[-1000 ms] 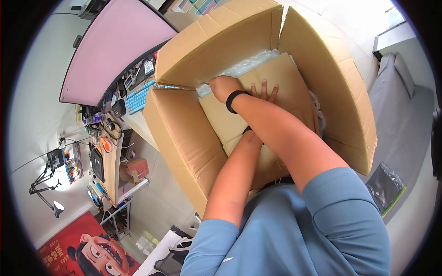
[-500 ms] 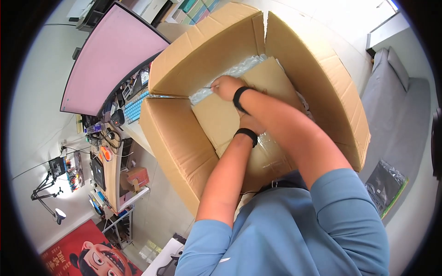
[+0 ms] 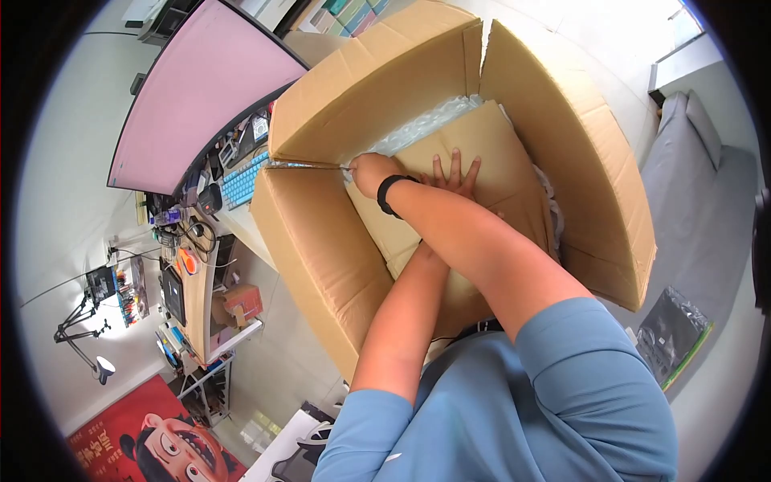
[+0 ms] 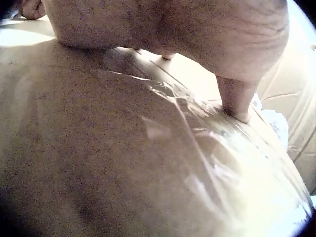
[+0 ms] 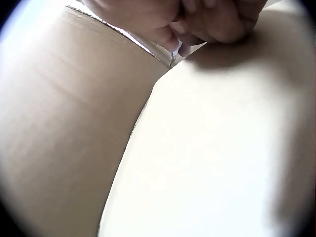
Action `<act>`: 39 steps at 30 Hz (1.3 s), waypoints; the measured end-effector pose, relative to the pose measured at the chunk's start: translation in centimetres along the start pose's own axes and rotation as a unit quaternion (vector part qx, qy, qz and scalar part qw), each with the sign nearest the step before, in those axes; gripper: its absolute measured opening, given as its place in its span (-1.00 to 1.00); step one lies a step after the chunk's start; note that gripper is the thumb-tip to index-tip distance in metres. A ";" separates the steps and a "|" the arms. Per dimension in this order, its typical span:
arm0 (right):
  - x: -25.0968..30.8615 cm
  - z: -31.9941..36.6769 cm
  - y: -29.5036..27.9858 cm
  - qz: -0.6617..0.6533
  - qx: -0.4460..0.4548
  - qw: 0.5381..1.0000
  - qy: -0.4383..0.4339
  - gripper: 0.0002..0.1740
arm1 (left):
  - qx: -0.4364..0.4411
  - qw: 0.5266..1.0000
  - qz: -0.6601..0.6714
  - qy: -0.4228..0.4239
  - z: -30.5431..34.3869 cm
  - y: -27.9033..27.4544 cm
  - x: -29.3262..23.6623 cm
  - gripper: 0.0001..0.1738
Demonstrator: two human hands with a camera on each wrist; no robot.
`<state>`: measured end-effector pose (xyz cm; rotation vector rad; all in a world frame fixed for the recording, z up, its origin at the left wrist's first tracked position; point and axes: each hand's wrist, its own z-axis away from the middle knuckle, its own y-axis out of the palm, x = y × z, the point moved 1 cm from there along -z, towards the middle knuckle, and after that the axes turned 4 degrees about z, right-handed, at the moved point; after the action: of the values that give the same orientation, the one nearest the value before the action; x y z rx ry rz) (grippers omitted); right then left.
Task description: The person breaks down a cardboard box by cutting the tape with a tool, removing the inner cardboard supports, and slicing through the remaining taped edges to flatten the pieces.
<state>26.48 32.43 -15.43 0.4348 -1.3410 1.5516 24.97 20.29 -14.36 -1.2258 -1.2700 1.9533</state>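
Inside a big cardboard box (image 3: 562, 136) lies an inner carton (image 3: 494, 132) with clear tape on its surface (image 4: 163, 128). The left hand (image 3: 452, 178) rests on that carton with fingers spread, partly hidden beneath the right forearm; the left wrist view shows its palm arched (image 4: 168, 29) and thumb touching the cardboard. Crossing above the left arm, the right hand (image 3: 375, 174) is curled round a thin small tool (image 3: 345, 168) near the box's left corner. In the right wrist view the curled right hand (image 5: 212, 19) is beside the carton's edge, its tool barely visible.
Bubble wrap (image 3: 426, 124) lines the gap between carton and far wall. Raised flaps surround the opening. A desk with a blue keyboard (image 3: 242, 181) and curved monitor (image 3: 209, 88) stands left; a grey sofa (image 3: 683, 201) stands right.
The right hand has moved toward the box's left corner, still gripping the thin tool. The left hand, lower down half a second ago, has slid forward on the carton, its spread fingers visible again.
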 end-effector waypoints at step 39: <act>-14.4 2.0 -14.6 -0.106 -0.359 0.901 0.220 -0.67 | 0.062 0.995 0.036 -0.072 -0.5 0.1 -0.5 0.22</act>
<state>44.41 22.63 -18.29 -0.2207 -1.3359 0.8127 25.68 20.07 -14.32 -1.1012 -1.1663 2.1713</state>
